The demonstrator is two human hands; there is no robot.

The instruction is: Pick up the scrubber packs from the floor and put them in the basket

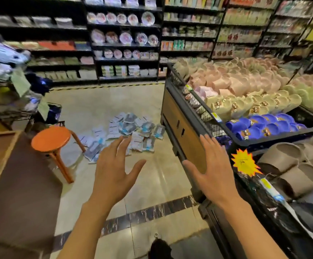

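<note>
Scrubber packs (125, 130) lie heaped on the floor (152, 180) at 12 o'clock, beside an orange stool (51, 139) at 10 o'clock. Left hand (114, 172) and right hand (212, 169) are raised, fingers spread, holding nothing. A basket (54, 111), possibly, stands blurred at 10 o'clock.

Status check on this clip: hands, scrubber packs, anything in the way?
Left hand open, right hand open, both empty. Scrubber packs piled on floor ahead, untouched. Orange stool beside pile's left edge. Basket not identified.
</note>
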